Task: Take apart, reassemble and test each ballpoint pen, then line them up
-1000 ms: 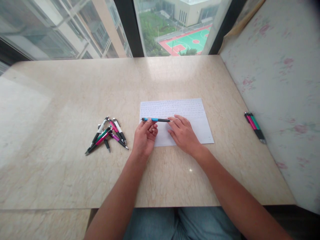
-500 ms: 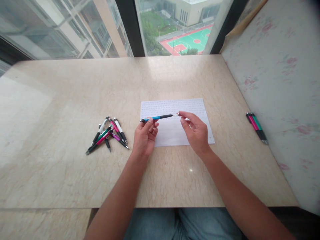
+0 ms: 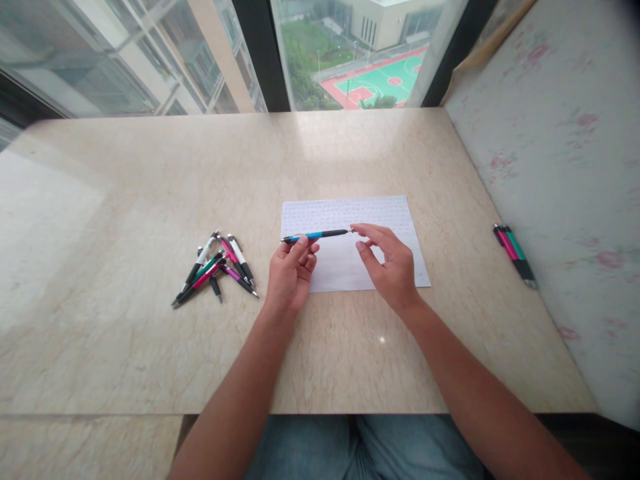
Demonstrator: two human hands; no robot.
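My left hand (image 3: 293,270) is closed around a blue pen (image 3: 313,235) with a black grip, held almost level above a sheet of paper (image 3: 340,267). Its front end points right, where a small silver tip piece (image 3: 353,231) sits at the thin end beyond the grip. My right hand (image 3: 390,263) has its index fingertip at this tip piece, while the thumb stands apart below; whether the finger presses on it is hard to see. Handwritten-looking lines cover the upper part of the paper.
To the left lies a loose pile of pens (image 3: 213,270) in white, pink, green and purple with black grips. Two more pens (image 3: 515,255), pink and green, lie side by side near the papered wall (image 3: 575,200). The stone-patterned tabletop (image 3: 150,167) reaches back to the window.
The silver tip piece, held apart from the pen in my right fingers, has come left to the pen's front end. My right thumb has moved away from it. My left hand stays put.
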